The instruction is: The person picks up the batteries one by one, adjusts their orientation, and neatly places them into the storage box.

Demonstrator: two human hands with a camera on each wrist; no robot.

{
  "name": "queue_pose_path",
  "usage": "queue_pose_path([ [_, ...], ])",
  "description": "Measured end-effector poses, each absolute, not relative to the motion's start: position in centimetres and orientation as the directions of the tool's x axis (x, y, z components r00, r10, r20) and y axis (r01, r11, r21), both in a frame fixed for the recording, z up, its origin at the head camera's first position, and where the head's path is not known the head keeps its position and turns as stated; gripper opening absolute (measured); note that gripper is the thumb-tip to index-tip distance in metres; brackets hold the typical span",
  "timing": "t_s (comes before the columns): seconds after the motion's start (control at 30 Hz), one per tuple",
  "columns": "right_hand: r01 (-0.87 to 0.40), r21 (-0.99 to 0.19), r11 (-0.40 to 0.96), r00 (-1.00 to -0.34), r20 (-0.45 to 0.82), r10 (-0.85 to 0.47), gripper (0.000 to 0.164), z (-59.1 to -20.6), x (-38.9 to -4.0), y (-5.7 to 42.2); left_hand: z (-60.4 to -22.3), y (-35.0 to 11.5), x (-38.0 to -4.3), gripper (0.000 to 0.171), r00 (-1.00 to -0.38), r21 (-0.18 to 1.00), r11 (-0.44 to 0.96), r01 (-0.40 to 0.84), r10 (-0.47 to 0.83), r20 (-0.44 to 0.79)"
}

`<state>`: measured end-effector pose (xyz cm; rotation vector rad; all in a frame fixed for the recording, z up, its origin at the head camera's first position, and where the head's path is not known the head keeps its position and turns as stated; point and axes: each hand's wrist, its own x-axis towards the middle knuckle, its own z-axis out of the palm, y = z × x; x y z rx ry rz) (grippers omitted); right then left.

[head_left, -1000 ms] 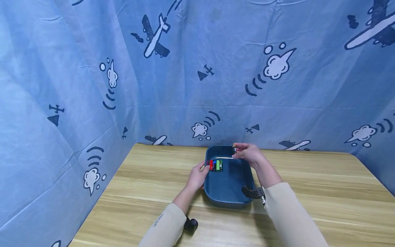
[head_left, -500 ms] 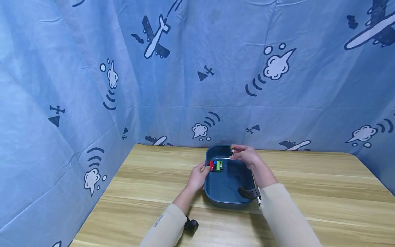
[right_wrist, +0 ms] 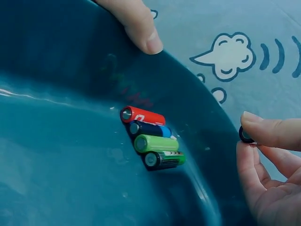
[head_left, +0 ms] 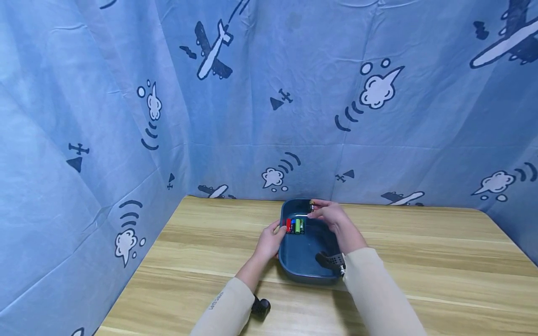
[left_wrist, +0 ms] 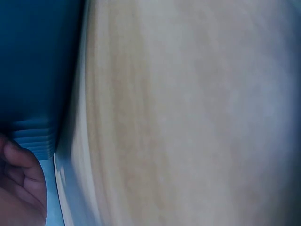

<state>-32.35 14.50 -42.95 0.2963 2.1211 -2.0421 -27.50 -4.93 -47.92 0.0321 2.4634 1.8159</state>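
A dark blue plastic basin [head_left: 304, 256] stands on the wooden table. My left hand [head_left: 268, 240] grips its left wall, thumb over the rim. Inside, against the left side, several batteries lie side by side: a red battery [right_wrist: 145, 116], a dark blue one [right_wrist: 149, 129], a light green one [right_wrist: 155, 143] and a green-and-black one [right_wrist: 165, 159]. My right hand [head_left: 335, 218] pinches another battery [right_wrist: 244, 135] between thumb and fingers, above the basin's far part. That battery's dark end shows in the right wrist view; fingers hide most of it.
A light wood table [head_left: 420, 252] spreads out on both sides of the basin. Behind it hangs a blue curtain [head_left: 319, 116] printed with airplanes and clouds. Black wrist straps hang from both sleeves, the right strap [head_left: 329, 261] over the basin's near right rim.
My right hand has moved left with the battery, towards the row in the basin. The left hand, basin and lying batteries have stayed in place.
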Motion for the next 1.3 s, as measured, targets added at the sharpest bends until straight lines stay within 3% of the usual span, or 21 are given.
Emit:
queue_pose_path([
  [0.47, 0.347, -0.937, 0.051, -0.938, -0.346, 0.028, 0.060, -44.5, -32.6, 14.2, -47.8, -4.9, -27.5, 0.044, -0.995, 0.960, 0.278, -0.039, 0.075, -0.063],
  [1.0, 0.287, -0.901, 0.325, -0.953, -0.304, 0.001, 0.049, -46.0, -32.1, 13.6, -47.8, -5.0, -27.6, 0.045, -0.995, 0.959, 0.281, -0.045, 0.067, -0.067],
  [1.3, 0.269, -0.858, 0.437, -0.956, -0.292, 0.014, 0.050, -46.4, -32.0, 13.1, -48.0, -5.0, -27.6, 0.044, -0.998, 0.959, 0.284, -0.030, 0.048, -0.045],
])
